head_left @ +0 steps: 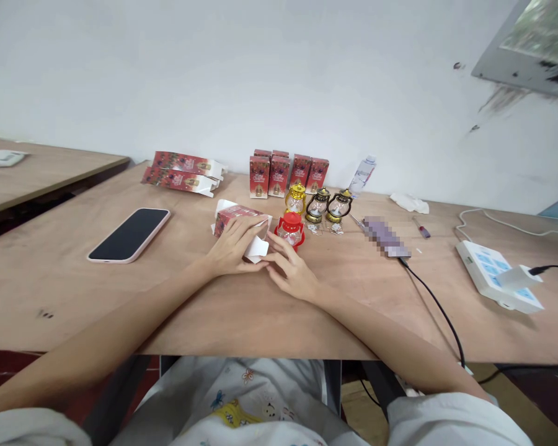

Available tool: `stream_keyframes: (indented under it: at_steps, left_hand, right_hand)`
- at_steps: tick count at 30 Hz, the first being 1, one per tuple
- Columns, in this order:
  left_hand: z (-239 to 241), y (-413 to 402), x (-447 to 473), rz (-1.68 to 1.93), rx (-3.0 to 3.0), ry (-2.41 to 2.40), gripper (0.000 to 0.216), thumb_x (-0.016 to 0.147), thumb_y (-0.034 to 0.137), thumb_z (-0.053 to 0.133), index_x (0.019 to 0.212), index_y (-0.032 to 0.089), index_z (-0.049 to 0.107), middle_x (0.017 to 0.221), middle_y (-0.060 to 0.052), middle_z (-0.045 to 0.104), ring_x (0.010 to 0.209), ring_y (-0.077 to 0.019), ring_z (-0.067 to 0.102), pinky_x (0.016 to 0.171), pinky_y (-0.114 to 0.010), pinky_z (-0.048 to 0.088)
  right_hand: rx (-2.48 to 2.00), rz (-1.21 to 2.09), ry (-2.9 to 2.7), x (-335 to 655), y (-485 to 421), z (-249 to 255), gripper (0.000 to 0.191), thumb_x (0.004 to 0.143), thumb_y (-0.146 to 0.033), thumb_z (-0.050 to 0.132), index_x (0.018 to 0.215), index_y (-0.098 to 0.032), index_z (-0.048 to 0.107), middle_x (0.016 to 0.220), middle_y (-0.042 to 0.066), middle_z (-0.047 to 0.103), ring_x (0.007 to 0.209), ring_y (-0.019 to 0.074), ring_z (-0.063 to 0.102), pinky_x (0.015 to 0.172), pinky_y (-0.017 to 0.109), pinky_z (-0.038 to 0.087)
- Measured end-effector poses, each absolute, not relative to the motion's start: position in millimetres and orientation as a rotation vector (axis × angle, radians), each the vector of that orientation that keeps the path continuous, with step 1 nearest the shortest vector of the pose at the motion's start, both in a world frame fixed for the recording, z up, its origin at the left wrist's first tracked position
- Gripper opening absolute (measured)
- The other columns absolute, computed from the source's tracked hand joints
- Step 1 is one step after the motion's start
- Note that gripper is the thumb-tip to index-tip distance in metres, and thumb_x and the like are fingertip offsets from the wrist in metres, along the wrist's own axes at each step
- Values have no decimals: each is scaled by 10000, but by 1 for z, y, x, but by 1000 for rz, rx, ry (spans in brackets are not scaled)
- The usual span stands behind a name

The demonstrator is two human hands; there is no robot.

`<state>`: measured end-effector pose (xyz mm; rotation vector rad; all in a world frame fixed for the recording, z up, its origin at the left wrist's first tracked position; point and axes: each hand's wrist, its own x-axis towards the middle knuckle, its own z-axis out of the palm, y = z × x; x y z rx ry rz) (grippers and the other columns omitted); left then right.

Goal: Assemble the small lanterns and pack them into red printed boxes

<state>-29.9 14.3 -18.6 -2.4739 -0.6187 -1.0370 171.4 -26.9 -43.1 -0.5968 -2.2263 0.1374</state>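
My left hand (pixel 232 246) lies over a small red printed carton (pixel 239 218) that rests on its side on the wooden table (pixel 214 310), fingers wrapped on it near its open white flap (pixel 256 248). My right hand (pixel 291 271) rests beside it, fingers reaching to the flap and close to a small red toy lantern (pixel 291 228). Just behind stand a gold lantern (pixel 296 197) and two dark lanterns (pixel 328 206).
Several upright red cartons (pixel 286 171) stand at the wall, flat ones (pixel 182 171) to their left. A pink-cased phone (pixel 129 234) lies on the left. On the right are a blurred device with black cable (pixel 385 237), a white power strip (pixel 497 274), a water bottle (pixel 363 175) and a screwdriver (pixel 421 228).
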Motion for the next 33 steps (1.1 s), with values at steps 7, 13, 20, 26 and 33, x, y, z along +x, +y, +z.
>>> stream_keyframes:
  at_steps: [7,13,20,26,33]
  left_hand:
    - [-24,10,-20,-1301,-2482,-795,508,853,324,531,1323,206,379,1244,-136,559,1147,-256,528,960,-432,410]
    - [-23,8,-15,-1452,-2438,-839,582,763,340,653,1275,185,424,1211,-135,571,1131,-260,535,981,-444,424]
    - [-20,5,-13,-1423,-2470,-881,589,784,322,644,1299,182,396,1231,-122,560,1167,-250,520,1045,-470,391]
    - [-22,5,-12,-1417,-2428,-876,571,807,249,597,1325,183,366,1251,-133,542,1178,-250,515,1008,-450,435]
    - [-25,8,-14,-1422,-2402,-847,593,808,220,557,1355,184,331,1275,-131,519,1198,-258,493,1049,-489,386]
  right_hand:
    - [-624,100,-2257,172,-27,-43,180,873,-124,450,1024,-182,529,1465,148,347,1372,209,343,1069,412,427]
    - [-594,65,-2299,172,-28,-40,144,868,-130,450,980,-164,533,1407,161,431,1391,221,304,1100,438,388]
    - [-631,55,-2212,171,-26,-45,150,859,-131,468,957,-164,577,1321,161,448,1217,203,507,1021,385,473]
    - [-664,37,-2234,170,-26,-45,164,871,-140,448,988,-163,561,1258,161,491,1144,205,554,960,386,510]
    - [-672,48,-2282,170,-28,-41,203,882,-147,424,1062,-167,515,1340,170,463,1236,217,490,998,401,480]
